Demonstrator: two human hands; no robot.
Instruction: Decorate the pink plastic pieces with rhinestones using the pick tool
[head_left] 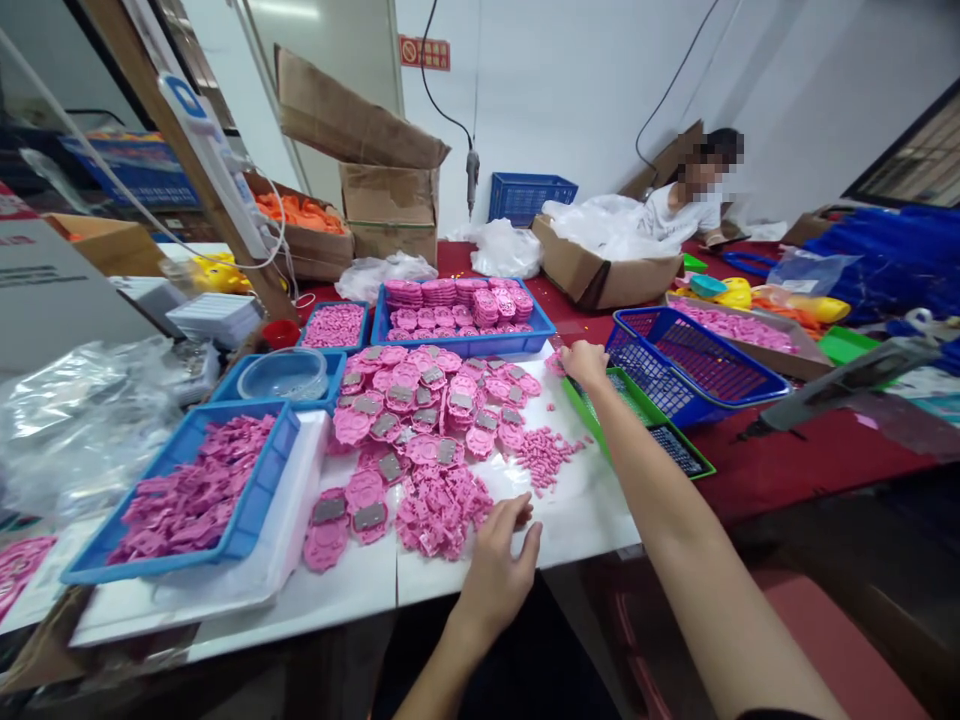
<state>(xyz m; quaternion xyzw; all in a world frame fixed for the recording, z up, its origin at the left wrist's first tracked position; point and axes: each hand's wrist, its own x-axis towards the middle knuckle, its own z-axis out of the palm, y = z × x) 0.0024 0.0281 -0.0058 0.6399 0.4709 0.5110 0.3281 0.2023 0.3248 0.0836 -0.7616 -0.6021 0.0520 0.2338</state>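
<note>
My right hand point(586, 362) reaches to the far right of the white work surface. Its fingers are closed on a pink plastic piece point(555, 363), partly hidden. Just beneath that arm is a green tray point(600, 425) with small parts in its compartments. My left hand point(504, 560) is near the front edge, thumb and fingers apart, and nothing shows in it. Beside it lies a heap of small pink plastic parts point(442, 510). Behind are pink oval casings with grey plates point(401, 395), loosely piled. A scatter of tiny pink pegs point(546, 455) lies between my hands.
At left stands a blue tray of pink parts point(202, 490); at the back, a blue tray of stacked casings point(465, 343). A blue basket point(694, 375) stands right. Electric screwdrivers point(472, 175) hang or jut in. Another person point(686, 205) sits behind a cardboard box point(611, 275).
</note>
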